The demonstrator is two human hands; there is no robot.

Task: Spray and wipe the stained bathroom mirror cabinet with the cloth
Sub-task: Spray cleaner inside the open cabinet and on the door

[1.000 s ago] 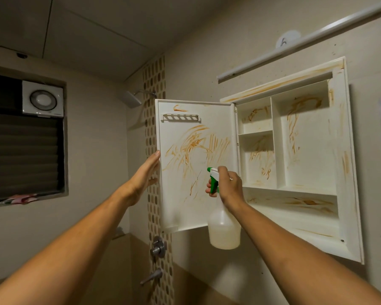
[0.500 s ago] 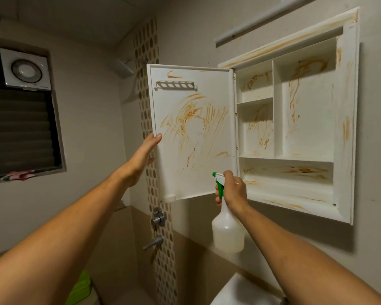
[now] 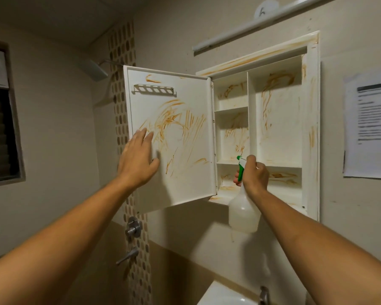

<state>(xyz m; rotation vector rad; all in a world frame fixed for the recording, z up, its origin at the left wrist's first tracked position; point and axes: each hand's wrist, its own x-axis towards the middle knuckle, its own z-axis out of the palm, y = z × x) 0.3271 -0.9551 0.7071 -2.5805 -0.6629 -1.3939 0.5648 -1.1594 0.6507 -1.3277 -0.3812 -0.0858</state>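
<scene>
- Orange stains (image 3: 174, 126) cover the cabinet door (image 3: 191, 181) and shelves (image 3: 231, 109); nothing looks wiped yet.
- Right hand (image 3: 254, 175) grips the spray bottle (image 3: 243, 213); left hand (image 3: 139, 159) is spread loose at the door.
- No cloth in sight.

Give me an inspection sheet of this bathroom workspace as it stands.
Surface: cabinet door swung open, inner face streaked orange-brown; cabinet shelves and frame streaked too.
Job's things: spray bottle held before the lower shelf; cloth not seen.
Clutter: nothing seen.
Hands: left hand open over the door's left edge, contact unclear; right hand grips the bottle's neck.
Cables: nothing seen.
Surroundings: paper notice on right wall, shower head, wall valves, sink below.
</scene>
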